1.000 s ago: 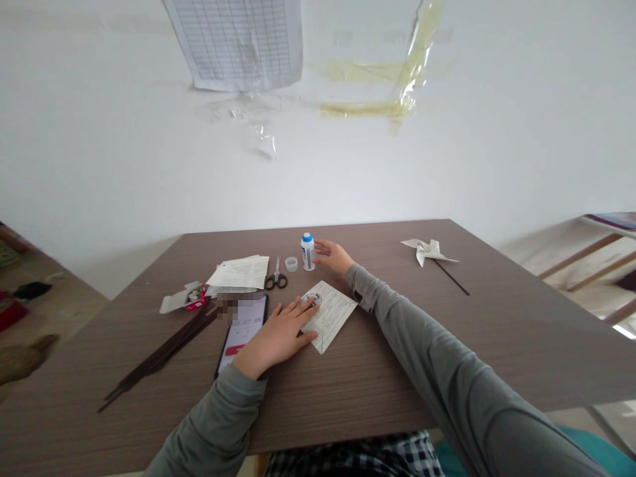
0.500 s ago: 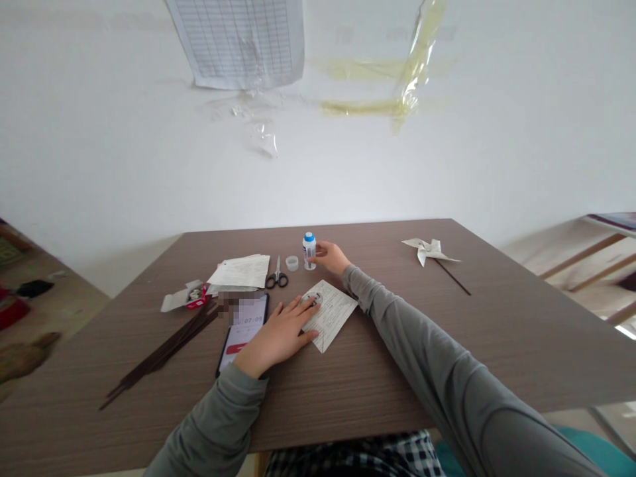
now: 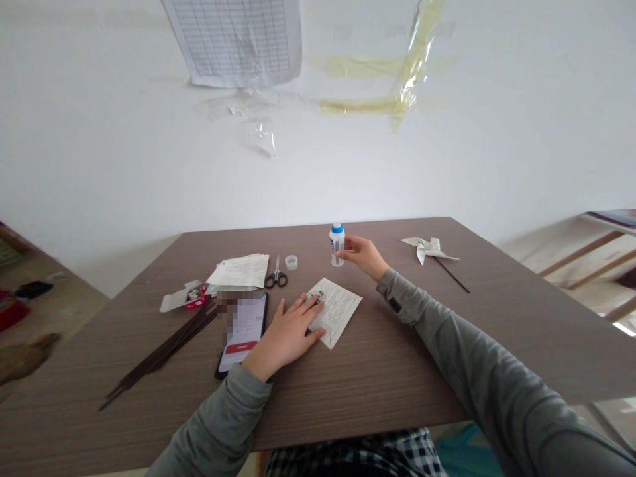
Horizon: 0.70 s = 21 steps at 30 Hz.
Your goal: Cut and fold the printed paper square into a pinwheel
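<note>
My right hand [image 3: 364,254] is closed around a small white glue bottle [image 3: 336,244] with a blue cap, held upright just above the table at the far middle. My left hand [image 3: 288,334] lies flat with fingers spread, pressing the near-left part of a printed square of paper [image 3: 336,311] on the brown table [image 3: 387,371]. A small round object sits on the paper under my left fingertips. The bottle's clear cap [image 3: 291,262] stands apart on the table to the left.
Scissors [image 3: 276,275] and a stack of papers [image 3: 240,271] lie at the far left. A phone [image 3: 243,331] lies beside my left hand. Dark thin sticks [image 3: 159,354] and a small open box [image 3: 183,297] are further left. A finished paper pinwheel [image 3: 430,251] lies far right.
My right hand reached the glue bottle, closed on it, and carried it to the right. My left hand stayed on the paper.
</note>
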### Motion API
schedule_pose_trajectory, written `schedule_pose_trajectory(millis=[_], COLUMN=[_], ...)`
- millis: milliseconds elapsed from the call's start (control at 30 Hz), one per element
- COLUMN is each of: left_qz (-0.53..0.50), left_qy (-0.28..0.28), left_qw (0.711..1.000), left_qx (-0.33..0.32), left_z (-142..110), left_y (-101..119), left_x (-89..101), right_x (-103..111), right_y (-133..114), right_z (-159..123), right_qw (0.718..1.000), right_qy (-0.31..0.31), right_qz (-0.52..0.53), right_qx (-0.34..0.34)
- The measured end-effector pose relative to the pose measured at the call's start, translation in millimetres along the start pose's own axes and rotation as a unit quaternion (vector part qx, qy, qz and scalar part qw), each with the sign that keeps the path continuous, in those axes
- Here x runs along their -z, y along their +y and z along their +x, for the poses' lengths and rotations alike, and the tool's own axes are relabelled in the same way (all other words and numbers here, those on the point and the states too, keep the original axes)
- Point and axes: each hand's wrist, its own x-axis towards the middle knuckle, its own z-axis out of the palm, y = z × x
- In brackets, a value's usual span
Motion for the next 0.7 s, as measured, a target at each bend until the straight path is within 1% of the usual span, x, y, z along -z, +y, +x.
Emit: schedule_pose_trajectory(millis=[67, 167, 300, 400, 500, 633, 700], left_qz=[-0.001, -0.003, -0.001, -0.005, -0.001, -0.004, -0.009], left_qy=[0.007, 0.035, 0.054, 0.072, 0.084, 0.097, 0.084], left_qw=[1.0, 0.999, 0.998, 0.997, 0.996, 0.995, 0.996], left_qx=[-0.006, -0.015, -0.025, -0.036, -0.032, -0.026, -0.021], left_z=[2.3, 7.5, 15.6, 19.3, 19.6, 16.2, 14.1], left_y=[8.3, 20.0, 29.7, 32.1, 32.4, 32.5, 33.3], left_x=[-3.2, -10.1, -21.9, -29.4, -32.3, -28.5, -24.3], right_x=[13.7, 29.6, 40.8, 41.8, 38.4, 33.7, 34.3], right_y=[-6.6, -14.5, -18.7, -16.0, -10.3, 0.2, 5.9], right_z=[-15.9, -41.3, -71.1, -86.8, -95.4, -99.5, -101.4], right_qw=[1.0, 0.999, 0.999, 0.998, 0.996, 0.996, 0.996], right_qy=[-0.014, -0.031, -0.036, -0.041, -0.054, -0.053, -0.039], right_qz=[0.003, 0.006, -0.021, -0.051, -0.064, -0.067, -0.08], right_qx=[0.009, 0.005, -0.002, -0.007, -0.021, -0.014, 0.0])
